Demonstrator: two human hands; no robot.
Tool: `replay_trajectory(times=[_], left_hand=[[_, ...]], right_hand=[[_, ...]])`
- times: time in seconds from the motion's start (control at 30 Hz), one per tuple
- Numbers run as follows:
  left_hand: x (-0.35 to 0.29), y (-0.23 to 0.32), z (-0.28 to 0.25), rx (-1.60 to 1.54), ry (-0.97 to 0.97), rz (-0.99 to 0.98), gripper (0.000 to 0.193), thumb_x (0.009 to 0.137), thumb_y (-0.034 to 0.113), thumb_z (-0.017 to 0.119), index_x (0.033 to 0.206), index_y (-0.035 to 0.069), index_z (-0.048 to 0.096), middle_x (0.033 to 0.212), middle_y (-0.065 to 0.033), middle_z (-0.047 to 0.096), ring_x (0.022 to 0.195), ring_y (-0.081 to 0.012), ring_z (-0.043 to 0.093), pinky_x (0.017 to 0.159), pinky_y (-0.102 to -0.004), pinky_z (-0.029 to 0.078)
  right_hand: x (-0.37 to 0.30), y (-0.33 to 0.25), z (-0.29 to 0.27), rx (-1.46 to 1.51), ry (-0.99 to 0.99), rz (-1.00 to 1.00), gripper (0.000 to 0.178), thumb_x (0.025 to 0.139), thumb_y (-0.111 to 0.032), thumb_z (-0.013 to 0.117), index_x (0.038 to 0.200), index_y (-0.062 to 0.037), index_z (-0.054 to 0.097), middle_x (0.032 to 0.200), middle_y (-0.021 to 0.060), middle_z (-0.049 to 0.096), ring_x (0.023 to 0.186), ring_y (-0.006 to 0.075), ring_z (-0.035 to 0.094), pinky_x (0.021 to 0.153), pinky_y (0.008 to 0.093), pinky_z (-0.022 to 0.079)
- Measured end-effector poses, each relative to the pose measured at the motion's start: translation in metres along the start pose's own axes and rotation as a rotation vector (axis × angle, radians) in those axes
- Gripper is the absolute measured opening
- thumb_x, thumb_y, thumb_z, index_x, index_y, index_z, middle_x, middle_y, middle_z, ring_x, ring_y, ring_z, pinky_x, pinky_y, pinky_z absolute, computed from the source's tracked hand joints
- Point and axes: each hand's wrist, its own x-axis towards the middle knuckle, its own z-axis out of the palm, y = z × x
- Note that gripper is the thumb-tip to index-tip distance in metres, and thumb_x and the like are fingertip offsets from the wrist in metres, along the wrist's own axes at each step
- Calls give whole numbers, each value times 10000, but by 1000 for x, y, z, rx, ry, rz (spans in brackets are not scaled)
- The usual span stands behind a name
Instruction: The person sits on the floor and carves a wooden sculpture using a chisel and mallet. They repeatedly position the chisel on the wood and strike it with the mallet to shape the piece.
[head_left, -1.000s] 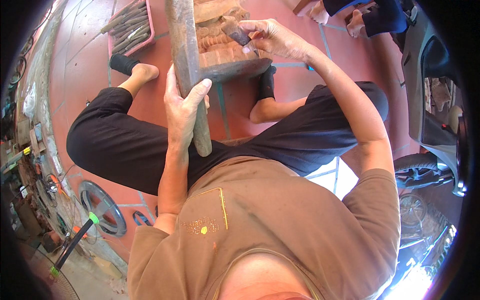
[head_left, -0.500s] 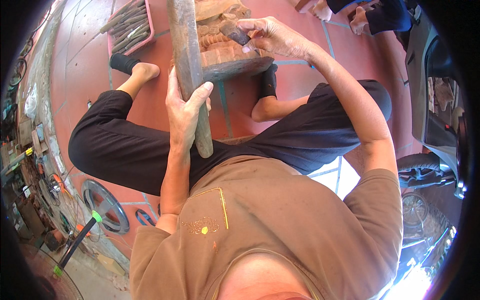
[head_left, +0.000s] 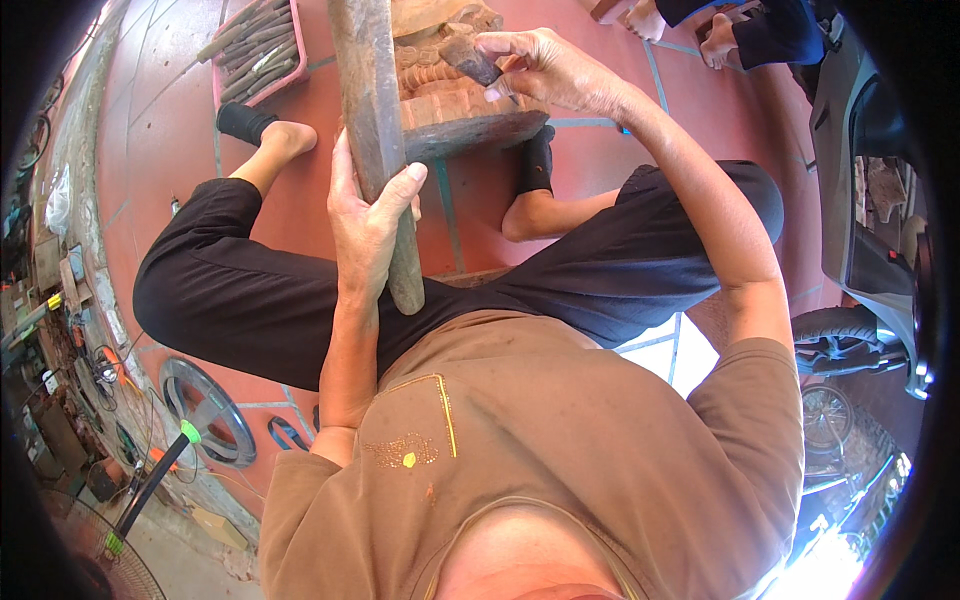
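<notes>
My left hand (head_left: 368,222) is wrapped round the narrow end of a long wooden mallet (head_left: 368,95), its thumb on the near side. The mallet's thick end points away from me and passes out of view at the top. My right hand (head_left: 560,75) pinches a short, dark-brown chisel (head_left: 464,56) between thumb and fingers; its tip is hard to make out. Beneath that hand lies a reddish-brown carved wood block (head_left: 440,118) with ridged relief, between my feet. The mallet covers the block's left side.
A pink crate (head_left: 301,62) full of chisels stands at the far left, beside my left foot. Another person's feet (head_left: 718,42) show at the far right. A parked motor vehicle (head_left: 850,200) is on the right. A fan (head_left: 105,545) stands at the near left.
The mallet and my left hand have shifted very slightly to the left. My right hand keeps the chisel in nearly the same place over the carved block.
</notes>
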Motion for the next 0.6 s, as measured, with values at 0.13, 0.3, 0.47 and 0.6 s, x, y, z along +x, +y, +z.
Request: replay_trajectory(times=[0.13,0.3,0.47,0.6], left_hand=[[-1,1,0,10,-5,5,684,902,112,753,1483,13,406,871,-16,609,618,-80,586,520,-222,471],[-4,5,2,-17,31,22,666,908,94,740,1476,15,403,879,-35,618,632,-87,581,543,-232,485],[-8,4,6,-52,108,166,683,913,92,741,1493,18,388,931,-71,627,665,-99,592,584,-247,509],[-2,-12,2,243,-20,110,712,912,102,756,1513,13,387,987,-75,638,711,-94,604,608,-246,512]], right_hand=[[0,0,0,-33,-6,10,538,864,-195,805,1365,-112,626,871,105,734,624,167,631,640,358,530],[-1,-10,-4,-17,-43,60,527,857,-204,809,1348,-112,642,902,108,736,654,185,634,670,365,533],[-1,-21,-7,-24,-78,87,488,846,-208,817,1301,-119,665,907,109,728,752,210,658,735,379,535],[1,-17,-4,-39,-88,90,480,839,-220,823,1284,-124,671,914,134,732,812,252,684,779,396,539]])
